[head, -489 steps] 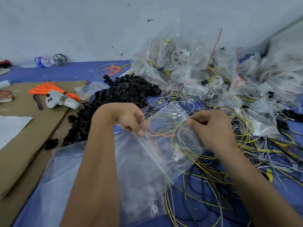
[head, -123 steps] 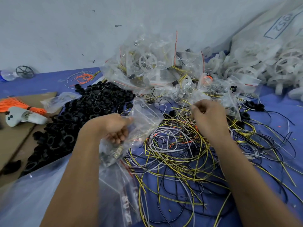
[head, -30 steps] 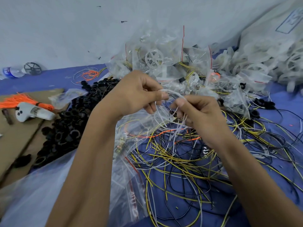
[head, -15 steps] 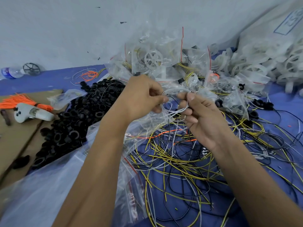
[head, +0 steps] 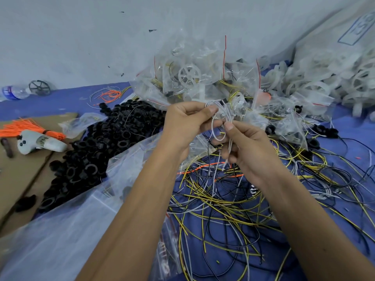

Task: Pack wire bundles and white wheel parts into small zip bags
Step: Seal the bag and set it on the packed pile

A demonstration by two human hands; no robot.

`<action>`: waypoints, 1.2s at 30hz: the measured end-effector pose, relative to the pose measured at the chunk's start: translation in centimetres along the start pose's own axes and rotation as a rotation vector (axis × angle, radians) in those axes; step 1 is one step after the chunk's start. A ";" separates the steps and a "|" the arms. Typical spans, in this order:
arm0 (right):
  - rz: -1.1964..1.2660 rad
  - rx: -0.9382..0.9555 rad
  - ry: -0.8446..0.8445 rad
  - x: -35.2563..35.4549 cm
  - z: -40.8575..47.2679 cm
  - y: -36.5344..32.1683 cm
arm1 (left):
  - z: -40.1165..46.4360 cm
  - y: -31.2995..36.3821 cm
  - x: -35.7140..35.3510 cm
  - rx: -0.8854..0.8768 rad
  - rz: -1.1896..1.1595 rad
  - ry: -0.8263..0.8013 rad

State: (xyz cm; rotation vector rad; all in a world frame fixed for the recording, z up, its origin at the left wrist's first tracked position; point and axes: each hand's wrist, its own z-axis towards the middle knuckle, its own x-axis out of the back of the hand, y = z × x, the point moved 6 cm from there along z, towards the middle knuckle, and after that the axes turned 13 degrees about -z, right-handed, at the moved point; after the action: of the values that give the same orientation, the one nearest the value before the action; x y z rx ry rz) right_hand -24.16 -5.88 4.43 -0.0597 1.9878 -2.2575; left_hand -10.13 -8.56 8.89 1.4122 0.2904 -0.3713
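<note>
Two hands, left hand (head: 187, 123) and right hand (head: 246, 148), each grip pinching one looped white wire (head: 220, 120).

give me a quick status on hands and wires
Left hand and right hand both pinching white wire loop. Not bagged yet. Loose wire tangle underneath.

Left of the hands (head: 219, 132) lies the heap of black plastic rings (head: 97, 147); behind them, clear filled zip bags (head: 194, 78) (white plastic wheels (head: 324, 82) further right); beneath, loose yellow and black wires (head: 223, 207).
</note>
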 end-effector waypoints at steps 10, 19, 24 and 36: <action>-0.070 -0.111 0.350 3.6 0.2 1.1 | 0.3 -1.6 2.2 -0.180 1.264 0.044; -0.464 0.050 0.390 3.4 0.0 -0.4 | 0.9 0.6 5.5 0.035 1.018 0.100; -0.259 0.047 0.201 0.4 1.5 -1.9 | -0.4 2.6 5.5 0.267 0.848 -0.216; -1.352 0.229 -0.243 -5.5 2.7 -5.0 | -0.6 4.2 3.4 0.098 0.946 -0.185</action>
State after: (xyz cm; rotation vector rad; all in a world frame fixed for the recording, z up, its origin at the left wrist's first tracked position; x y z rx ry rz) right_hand -18.72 -7.28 10.07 -2.0474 1.6596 -2.7844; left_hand -5.31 -7.78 11.21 1.4388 -0.5521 0.2694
